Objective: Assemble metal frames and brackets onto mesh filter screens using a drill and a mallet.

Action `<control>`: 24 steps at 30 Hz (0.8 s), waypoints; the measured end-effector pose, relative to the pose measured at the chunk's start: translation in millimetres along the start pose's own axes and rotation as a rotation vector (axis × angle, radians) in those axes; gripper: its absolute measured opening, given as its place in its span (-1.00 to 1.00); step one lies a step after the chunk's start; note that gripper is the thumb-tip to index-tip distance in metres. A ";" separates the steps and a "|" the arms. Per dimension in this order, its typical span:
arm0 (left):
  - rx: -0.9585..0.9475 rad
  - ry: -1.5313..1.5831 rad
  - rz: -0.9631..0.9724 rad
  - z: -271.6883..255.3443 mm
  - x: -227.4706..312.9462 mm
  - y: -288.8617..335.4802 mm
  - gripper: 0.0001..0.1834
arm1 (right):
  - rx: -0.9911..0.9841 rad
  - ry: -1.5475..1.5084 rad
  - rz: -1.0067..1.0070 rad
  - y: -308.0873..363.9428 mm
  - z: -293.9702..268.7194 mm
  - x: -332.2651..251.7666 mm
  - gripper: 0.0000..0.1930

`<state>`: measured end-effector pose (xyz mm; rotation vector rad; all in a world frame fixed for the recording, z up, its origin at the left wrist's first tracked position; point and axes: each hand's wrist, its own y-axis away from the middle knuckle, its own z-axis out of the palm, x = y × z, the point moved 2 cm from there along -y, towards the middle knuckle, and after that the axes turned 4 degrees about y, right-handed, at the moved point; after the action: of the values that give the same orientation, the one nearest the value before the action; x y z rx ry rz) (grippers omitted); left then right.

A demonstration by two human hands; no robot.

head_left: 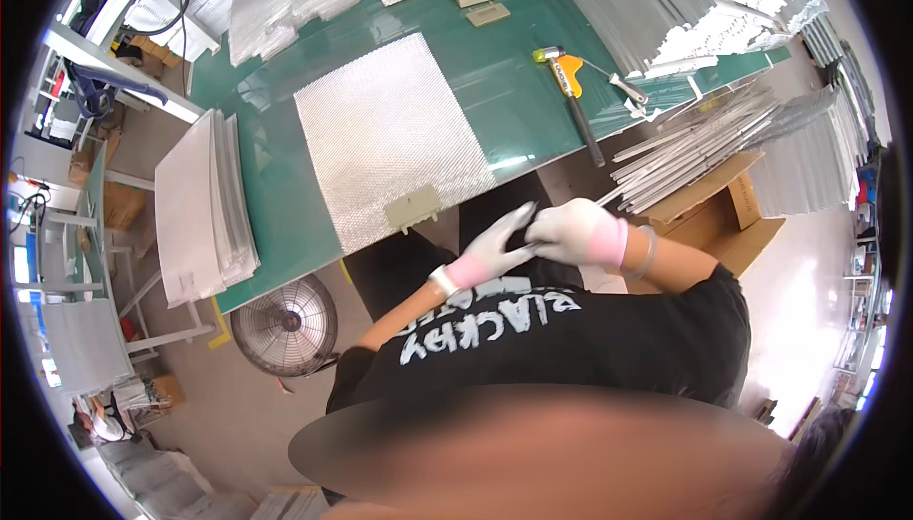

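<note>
My left hand (494,248), in a white glove with a pink cuff, is in front of my black shirt. Its fingers are stretched and spread, the tips reaching my right hand. My right hand (576,232), gloved the same way, is curled closed beside those fingertips; whatever it grips is hidden. Just beyond my hands, a silvery mesh sheet (385,120) lies on the green table (276,130). A beige flat block (412,207) with two short pegs rests on the sheet's near edge.
A black-handled mallet (583,125) and a white-handled tool (628,90) lie at right. Panel stacks (285,1) fill the table's back; more sheets (200,206) stand left. A floor fan (284,325) is below. Metal strips (699,149) lie over a cardboard box (732,215).
</note>
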<state>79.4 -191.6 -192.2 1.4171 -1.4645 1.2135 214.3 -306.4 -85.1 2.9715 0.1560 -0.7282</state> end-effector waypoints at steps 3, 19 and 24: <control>-0.025 1.193 0.859 23.9 9.6 -40.8 -0.26 | 0.130 -0.035 -0.144 -35.7 -17.3 -69.6 -0.79; 0.895 0.269 0.026 -171.4 104.3 202.0 -0.26 | 1.727 -1.438 -0.036 97.6 -122.5 55.5 -0.71; 0.839 0.393 0.038 -119.3 58.1 174.6 -0.24 | 1.422 -1.421 0.014 -13.1 -141.5 -29.5 -0.72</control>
<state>-110.8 -104.4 -126.8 1.5190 -0.7189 2.1327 251.3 -281.6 53.1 2.0056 -0.7167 -3.6773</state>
